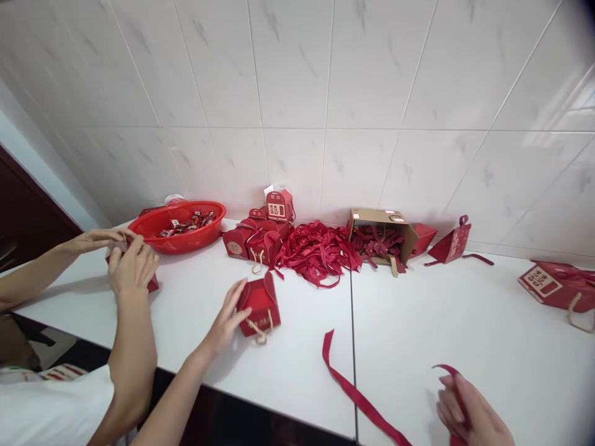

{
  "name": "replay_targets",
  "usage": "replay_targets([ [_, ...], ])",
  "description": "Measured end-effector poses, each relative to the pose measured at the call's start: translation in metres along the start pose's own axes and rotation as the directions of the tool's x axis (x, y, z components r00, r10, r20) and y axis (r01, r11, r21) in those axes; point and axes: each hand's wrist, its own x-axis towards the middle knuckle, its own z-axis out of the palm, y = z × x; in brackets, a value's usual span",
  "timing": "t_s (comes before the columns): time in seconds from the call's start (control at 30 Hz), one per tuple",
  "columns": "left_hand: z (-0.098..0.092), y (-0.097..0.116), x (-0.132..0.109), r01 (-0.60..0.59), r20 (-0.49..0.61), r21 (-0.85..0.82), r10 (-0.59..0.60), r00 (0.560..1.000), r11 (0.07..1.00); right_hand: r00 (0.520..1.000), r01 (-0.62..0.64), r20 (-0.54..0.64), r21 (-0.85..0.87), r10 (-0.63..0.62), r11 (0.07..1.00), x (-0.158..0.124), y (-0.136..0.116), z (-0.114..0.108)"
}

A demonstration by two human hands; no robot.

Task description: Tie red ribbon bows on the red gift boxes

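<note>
My left hand [227,321] grips the near-left side of a small red gift box [261,302], its thumb across the front by the twisted cord handle [258,334]. This box sits on the white table, its top flaps standing up. At the lower right my right hand [471,412] is closed around a red ribbon [449,370], one end sticking out above the fingers. A long red strip of ribbon [356,395] lies across the table between my hands and runs out of the bottom edge. Whether it joins the held end is hidden.
Behind are several red boxes [239,240], a heap of ribbons [318,254] and a cardboard box [377,215] with dark red pieces. A red basin [188,241] holds wrapped sweets. More boxes [551,284] stand right. At left, a co-worker's hands [132,263] handle another box.
</note>
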Motion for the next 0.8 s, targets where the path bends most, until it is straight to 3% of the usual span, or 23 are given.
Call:
replay_targets([
  [0.1,0.029,0.021,-0.045,-0.116,0.247,-0.233,0.174,0.953,0.966,0.992,0.011,0.123,-0.107,0.003,0.994,-0.022,0.000,0.039],
  [0.2,0.050,0.045,-0.069,-0.158,0.367,-0.344,0.287,0.885,0.926,0.934,-0.037,0.348,-0.130,0.080,0.991,-0.044,0.007,0.071],
  [0.3,0.060,0.068,-0.077,-0.317,0.304,-0.241,0.382,0.873,0.917,0.872,-0.079,0.475,-0.111,0.122,0.991,-0.060,0.017,0.087],
  [0.43,0.061,0.092,-0.080,-0.529,0.145,-0.002,0.523,0.840,0.849,0.836,-0.097,0.537,-0.055,0.111,0.994,-0.068,0.023,0.090],
  [0.6,0.063,0.105,-0.077,-0.527,0.139,0.162,0.510,0.849,0.834,0.802,-0.042,0.595,-0.024,0.048,0.999,-0.071,0.019,0.093],
  [0.8,0.070,0.109,-0.075,-0.526,0.173,0.173,0.500,0.848,0.832,0.827,-0.033,0.562,0.017,0.018,0.999,-0.075,0.012,0.097],
])
